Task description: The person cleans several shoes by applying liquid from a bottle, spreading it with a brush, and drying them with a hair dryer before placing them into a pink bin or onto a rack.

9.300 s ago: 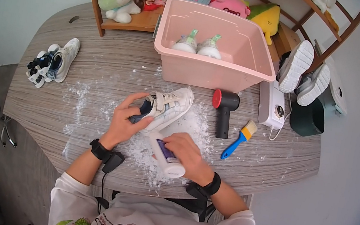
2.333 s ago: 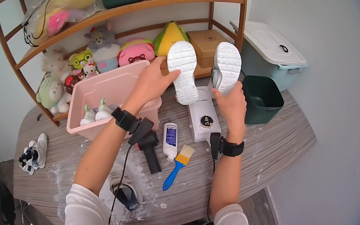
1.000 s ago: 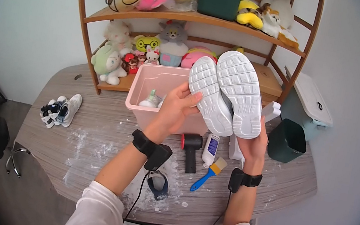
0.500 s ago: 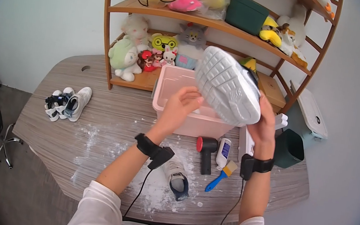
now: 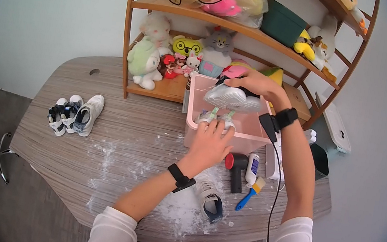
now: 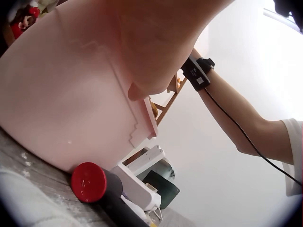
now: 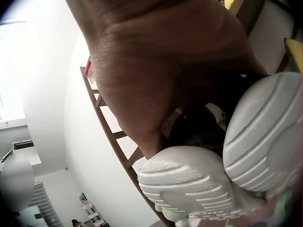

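Note:
My right hand (image 5: 262, 87) grips a pair of white-soled shoes (image 5: 232, 98) by their dark upper parts, over the pink bin (image 5: 245, 142). In the right wrist view the soles (image 7: 189, 184) stand side by side below the palm. My left hand (image 5: 207, 143) reaches over the bin's near rim, its fingers on the heels of two pale shoes (image 5: 228, 120) with green tabs inside; the left wrist view shows only part of that hand (image 6: 151, 56), and its fingertips are hidden behind the bin wall.
A single white shoe (image 5: 209, 197) lies amid white powder near the front. Right of it are a black and red dryer (image 5: 236, 171), a white bottle (image 5: 252, 170) and a blue brush (image 5: 251, 193). Several shoes (image 5: 87, 115) stand at left. A shelf (image 5: 158, 86) with plush toys is behind.
The pair of shoes has moved from in front of the shelf to over the bin, in my right hand. My left hand has let go of them and come down to the shoes inside the bin.

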A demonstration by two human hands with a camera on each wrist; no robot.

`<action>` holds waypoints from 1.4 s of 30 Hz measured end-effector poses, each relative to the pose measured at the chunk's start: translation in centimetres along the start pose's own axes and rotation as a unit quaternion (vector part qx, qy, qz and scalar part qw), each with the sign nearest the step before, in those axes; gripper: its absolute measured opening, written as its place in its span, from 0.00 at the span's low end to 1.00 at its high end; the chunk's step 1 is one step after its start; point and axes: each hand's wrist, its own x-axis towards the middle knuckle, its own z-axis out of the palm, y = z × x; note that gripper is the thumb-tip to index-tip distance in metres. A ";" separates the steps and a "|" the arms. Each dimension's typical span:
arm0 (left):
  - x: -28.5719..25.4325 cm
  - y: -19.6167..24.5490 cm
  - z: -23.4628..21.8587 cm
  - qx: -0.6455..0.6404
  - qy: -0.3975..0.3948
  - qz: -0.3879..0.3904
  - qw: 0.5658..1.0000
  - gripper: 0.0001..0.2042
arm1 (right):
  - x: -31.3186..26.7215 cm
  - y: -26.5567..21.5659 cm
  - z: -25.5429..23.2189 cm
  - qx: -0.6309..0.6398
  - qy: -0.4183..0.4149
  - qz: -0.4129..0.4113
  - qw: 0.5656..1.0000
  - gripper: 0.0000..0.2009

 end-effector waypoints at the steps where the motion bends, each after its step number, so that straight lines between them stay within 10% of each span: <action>1: 0.0 0.0 0.1 -0.002 0.004 0.000 1.000 0.26 | 1.5 0.5 0.8 0.000 -0.001 0.000 1.000 0.33; 15: -0.1 0.0 0.9 -0.042 0.040 -0.025 0.998 0.25 | 10.2 2.5 9.5 -0.168 -0.105 0.012 0.980 0.42; 23: -0.1 -0.1 1.2 -0.017 0.052 -0.017 0.998 0.24 | 9.8 4.9 7.5 -0.025 -0.106 0.023 0.994 0.32; 25: -0.1 -0.1 1.1 -0.013 0.047 -0.015 0.999 0.24 | 8.1 5.7 8.1 0.064 0.076 -0.046 0.994 0.36; 27: -0.1 -0.1 1.0 -0.012 0.042 -0.013 0.999 0.24 | 6.4 5.7 7.0 0.061 0.036 -0.036 0.997 0.34; 33: -0.1 -0.1 0.5 -0.023 0.036 -0.009 0.999 0.24 | -2.3 6.1 7.5 -0.066 0.358 -0.193 0.911 0.22; 38: -0.5 -0.5 -1.5 -0.133 0.066 -0.009 0.989 0.22 | -13.5 5.3 11.8 0.084 0.233 -0.079 0.966 0.14; 42: -3.2 -3.6 -4.9 -0.136 0.098 -0.037 0.985 0.20 | -19.7 6.9 15.7 0.039 -0.053 -0.014 0.998 0.28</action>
